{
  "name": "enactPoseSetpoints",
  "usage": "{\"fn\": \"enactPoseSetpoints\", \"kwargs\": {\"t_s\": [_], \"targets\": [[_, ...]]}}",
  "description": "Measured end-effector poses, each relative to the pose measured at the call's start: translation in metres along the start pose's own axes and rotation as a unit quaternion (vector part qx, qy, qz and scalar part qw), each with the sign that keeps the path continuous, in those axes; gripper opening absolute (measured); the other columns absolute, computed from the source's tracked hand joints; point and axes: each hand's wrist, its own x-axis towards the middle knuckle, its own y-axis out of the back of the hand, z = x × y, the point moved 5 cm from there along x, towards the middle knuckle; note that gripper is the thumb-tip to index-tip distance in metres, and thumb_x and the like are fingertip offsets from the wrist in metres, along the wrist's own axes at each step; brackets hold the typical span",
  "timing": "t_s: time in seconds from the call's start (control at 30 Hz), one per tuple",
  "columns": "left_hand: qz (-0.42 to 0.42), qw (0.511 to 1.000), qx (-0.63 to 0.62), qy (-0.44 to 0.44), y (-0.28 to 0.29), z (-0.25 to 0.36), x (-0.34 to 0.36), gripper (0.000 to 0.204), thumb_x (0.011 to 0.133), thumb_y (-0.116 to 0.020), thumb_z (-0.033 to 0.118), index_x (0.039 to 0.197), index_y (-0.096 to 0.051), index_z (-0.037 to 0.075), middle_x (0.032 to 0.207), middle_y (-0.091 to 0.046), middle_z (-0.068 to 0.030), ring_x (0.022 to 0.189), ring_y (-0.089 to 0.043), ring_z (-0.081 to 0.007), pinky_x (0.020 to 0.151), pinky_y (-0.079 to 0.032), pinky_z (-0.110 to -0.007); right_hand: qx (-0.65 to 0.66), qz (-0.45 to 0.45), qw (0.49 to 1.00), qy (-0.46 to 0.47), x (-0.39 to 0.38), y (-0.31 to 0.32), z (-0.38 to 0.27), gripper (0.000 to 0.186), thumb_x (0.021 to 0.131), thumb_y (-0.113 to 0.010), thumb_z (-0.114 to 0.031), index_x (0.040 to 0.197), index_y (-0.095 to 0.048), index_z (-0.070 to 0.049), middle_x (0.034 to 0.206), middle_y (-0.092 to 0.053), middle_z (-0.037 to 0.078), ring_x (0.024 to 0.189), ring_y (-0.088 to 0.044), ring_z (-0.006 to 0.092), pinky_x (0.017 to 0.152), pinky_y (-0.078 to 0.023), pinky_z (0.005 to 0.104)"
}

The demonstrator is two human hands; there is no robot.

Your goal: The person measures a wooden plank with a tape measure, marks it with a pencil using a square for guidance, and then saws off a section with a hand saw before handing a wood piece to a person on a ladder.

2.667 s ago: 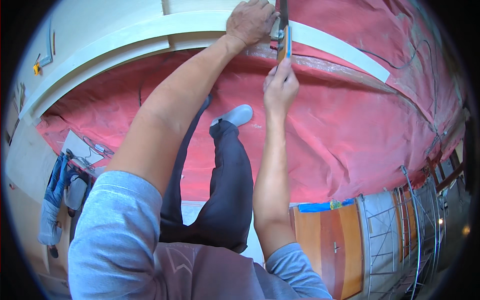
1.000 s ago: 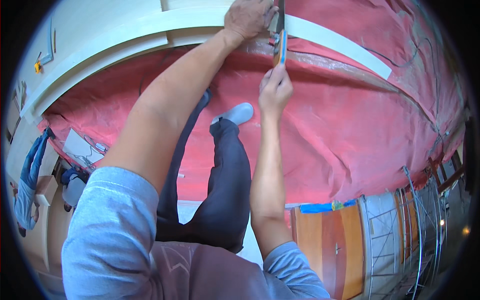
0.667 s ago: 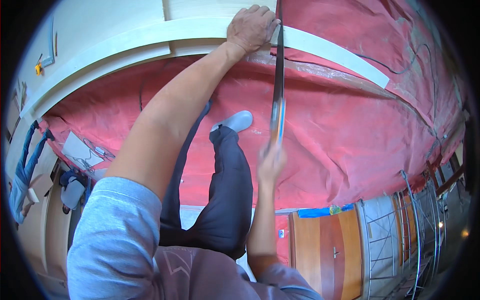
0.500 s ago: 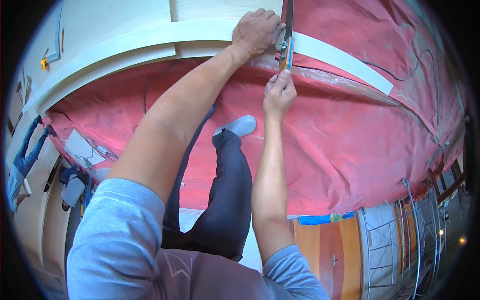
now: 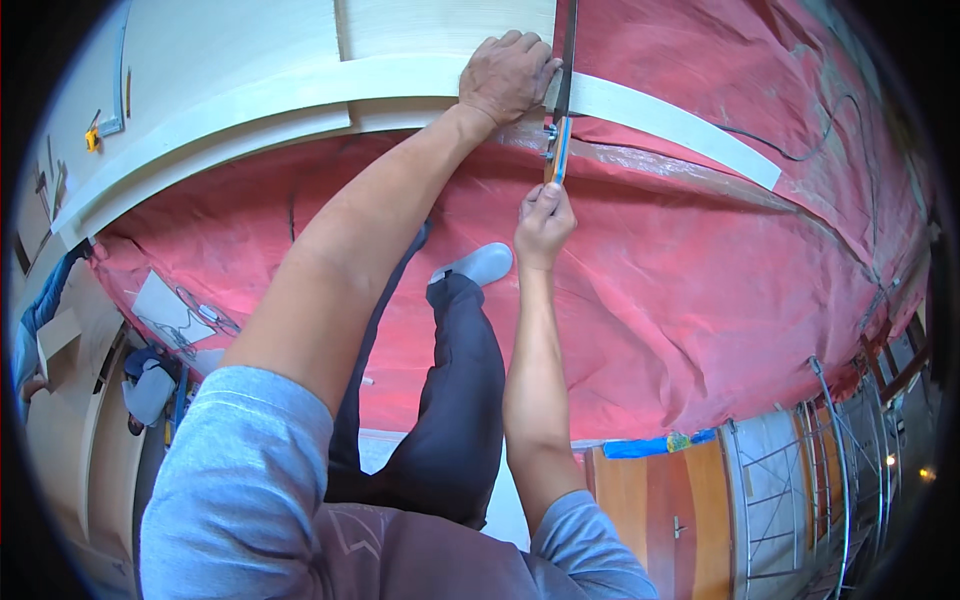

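Note:
A long, curved pale wooden strip [image 5: 680, 115] lies over a red plastic sheet [image 5: 700, 280]. My left hand [image 5: 508, 75] presses flat on the strip, right beside a handsaw [image 5: 563, 70] whose dark blade stands upright across the strip. My right hand [image 5: 545, 222] is closed on the saw's orange and blue handle, just below the strip. My forearms reach up from the lower edge, and my dark trouser leg with a grey shoe [image 5: 482, 265] shows between them.
Pale wooden panels [image 5: 240, 50] lie behind the strip at the top left. A small yellow tape measure [image 5: 92, 138] sits on them. Metal scaffold frames [image 5: 820, 470] and a wooden door [image 5: 665, 510] lie at the lower right. Boards and a blue cloth [image 5: 40, 310] are at the left.
My right hand pulled the saw back toward me and has pushed it forward to the strip again. My left hand stayed pressed on the strip.

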Motion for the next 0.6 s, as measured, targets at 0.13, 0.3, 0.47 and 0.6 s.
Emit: {"fn": "enactPoseSetpoints", "kwargs": {"t_s": [0.13, 0.3, 0.47, 0.6], "targets": [[-0.032, 0.998, 0.046, 0.003, 0.006, -0.020, -0.006, 0.020, 0.089, -0.058, 0.029, 0.082, -0.061, 0.010, 0.082, -0.061, -0.0052, 0.083, -0.059, -0.0234, 0.074, -0.046, -0.038, -0.015, -0.016, 0.999, -0.048, -0.045, 0.004, -0.017, 0.036, 0.100, -0.046, -0.028, 0.074, -0.048, -0.003, 0.057, -0.044, 0.002, 0.052, -0.042, 0.0099, 0.047, -0.033, 0.0295], [-0.005, 1.000, 0.014, 0.013, 0.011, -0.022, -0.014, 0.018, 0.087, -0.061, 0.025, 0.078, -0.058, 0.010, 0.081, -0.058, -0.0051, 0.081, -0.058, -0.0246, 0.070, -0.046, -0.038, -0.080, -0.041, 0.990, -0.108, -0.199, 0.091, -0.072, 0.037, 0.101, -0.041, -0.028, 0.075, -0.048, -0.002, 0.059, -0.041, -0.002, 0.052, -0.038, 0.0065, 0.047, -0.027, 0.0245], [0.003, 1.000, 0.006, 0.003, 0.010, -0.020, -0.006, 0.018, 0.087, -0.061, 0.025, 0.079, -0.058, 0.009, 0.080, -0.058, -0.0055, 0.081, -0.058, -0.0251, 0.069, -0.046, -0.038, -0.102, 0.000, 0.990, -0.096, -0.101, 0.053, -0.044, 0.035, 0.099, -0.046, -0.025, 0.076, -0.048, 0.000, 0.057, -0.039, 0.002, 0.051, -0.040, 0.0118, 0.048, -0.033, 0.0309], [-0.036, 0.999, 0.025, 0.013, 0.004, -0.011, -0.001, 0.020, 0.089, -0.059, 0.028, 0.081, -0.061, 0.010, 0.083, -0.060, -0.0053, 0.082, -0.059, -0.0237, 0.073, -0.046, -0.037, -0.034, -0.007, 0.996, -0.082, -0.004, 0.003, -0.030, 0.041, 0.100, -0.043, -0.030, 0.073, -0.050, -0.001, 0.059, -0.046, 0.005, 0.054, -0.044, 0.0140, 0.050, -0.036, 0.0335]]}}
